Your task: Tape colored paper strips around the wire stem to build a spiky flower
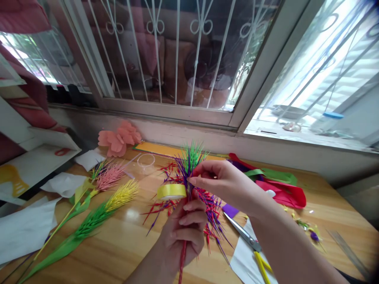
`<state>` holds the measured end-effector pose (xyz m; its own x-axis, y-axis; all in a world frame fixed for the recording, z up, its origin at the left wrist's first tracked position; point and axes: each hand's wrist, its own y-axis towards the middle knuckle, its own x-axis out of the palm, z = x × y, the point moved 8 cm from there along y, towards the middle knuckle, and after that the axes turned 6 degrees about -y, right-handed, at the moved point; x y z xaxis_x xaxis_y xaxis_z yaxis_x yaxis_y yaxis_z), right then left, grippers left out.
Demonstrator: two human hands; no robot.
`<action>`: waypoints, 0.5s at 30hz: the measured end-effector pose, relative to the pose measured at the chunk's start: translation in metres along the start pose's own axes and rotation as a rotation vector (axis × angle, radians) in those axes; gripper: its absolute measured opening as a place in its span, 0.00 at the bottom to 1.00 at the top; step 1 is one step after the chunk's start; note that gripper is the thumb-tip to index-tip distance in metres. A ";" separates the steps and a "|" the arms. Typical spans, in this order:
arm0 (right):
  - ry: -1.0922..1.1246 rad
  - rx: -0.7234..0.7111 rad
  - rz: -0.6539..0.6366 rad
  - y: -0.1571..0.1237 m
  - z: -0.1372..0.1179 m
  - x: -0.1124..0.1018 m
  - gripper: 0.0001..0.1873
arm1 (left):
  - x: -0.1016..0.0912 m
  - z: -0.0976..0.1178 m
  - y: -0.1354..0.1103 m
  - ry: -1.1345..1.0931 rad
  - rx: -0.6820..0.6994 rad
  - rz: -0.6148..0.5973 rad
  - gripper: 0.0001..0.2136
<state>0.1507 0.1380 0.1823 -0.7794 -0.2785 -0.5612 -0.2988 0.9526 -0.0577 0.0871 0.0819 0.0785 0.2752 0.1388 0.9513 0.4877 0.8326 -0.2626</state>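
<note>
My left hand [189, 227] is closed around the red-wrapped stem [182, 256] of a handmade wheat ear, held upright. Bright green spikes [193, 156] top it, with purple spikes [183, 167] just below. A roll of yellow tape [171, 192] touches the stem on its left, above my left fingers. From the right, my right hand [226, 181] pinches the base of the purple spikes with thumb and fingertips. Behind the hands, many loose red and purple spikes [211, 207] lie spread on the wooden table [130, 244].
Finished wheat stalks, one with a yellow-green ear [97, 221] and one pink [111, 175], lie left beside white paper [26, 228]. Scissors with yellow handles [248, 238] rest right of the hands. Red sheets [284, 195] and a pink paper flower [120, 138] sit near the window wall.
</note>
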 end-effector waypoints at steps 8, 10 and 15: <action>0.102 0.101 0.029 -0.005 0.004 0.007 0.04 | -0.002 0.003 0.005 0.024 0.041 -0.087 0.13; 0.102 0.121 0.063 -0.006 0.005 0.005 0.04 | -0.002 0.006 0.008 0.018 0.061 -0.112 0.14; 0.111 0.145 0.132 -0.008 0.006 0.004 0.06 | -0.002 0.013 0.010 -0.001 0.089 -0.156 0.16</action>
<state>0.1532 0.1304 0.1760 -0.8648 -0.1539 -0.4779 -0.1136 0.9871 -0.1124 0.0813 0.0971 0.0762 0.2011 0.0042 0.9796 0.4496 0.8880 -0.0962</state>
